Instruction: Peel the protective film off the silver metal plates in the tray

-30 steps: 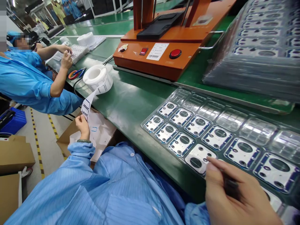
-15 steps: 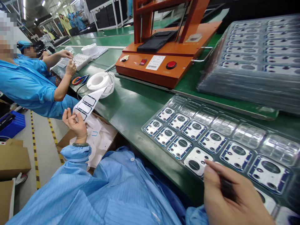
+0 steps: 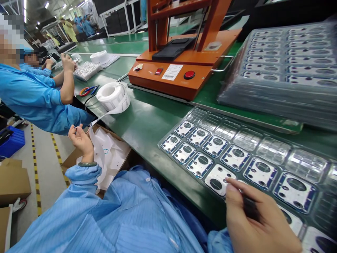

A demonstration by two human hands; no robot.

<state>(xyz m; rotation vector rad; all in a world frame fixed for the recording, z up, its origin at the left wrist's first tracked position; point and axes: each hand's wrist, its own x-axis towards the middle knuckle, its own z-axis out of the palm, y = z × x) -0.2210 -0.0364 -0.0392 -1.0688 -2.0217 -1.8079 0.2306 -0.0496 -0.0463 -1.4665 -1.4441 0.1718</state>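
My left hand [image 3: 82, 142] is closed beside the white liner strip [image 3: 98, 149], its fingers bent at the strip's fold. The strip runs from a white roll [image 3: 109, 92] on the bench, turns edge-on and hangs down past my wrist. A small dark bit shows at my left fingertips, too small to name. My right hand [image 3: 260, 219] is closed in a pinch over a clear plastic tray [image 3: 164, 135]. Its fingertips reach the corner of a white plate with holes [image 3: 216, 181]. Something dark shows inside the right hand, and I cannot make out what it is.
An orange press [image 3: 168, 79] with a red button stands behind the tray. Stacked filled trays [image 3: 279, 80] are at the right. Waste liner [image 3: 113, 147] fills a cardboard box below the bench edge. A co-worker [image 3: 34, 88] sits at the left. Blue-handled pliers [image 3: 94, 89] lie near the roll.
The strip, which lay flat with its dark-outlined frames facing me, is now folded and edge-on at my left hand. My right hand stays at the same plate. The co-worker's hands are raised.
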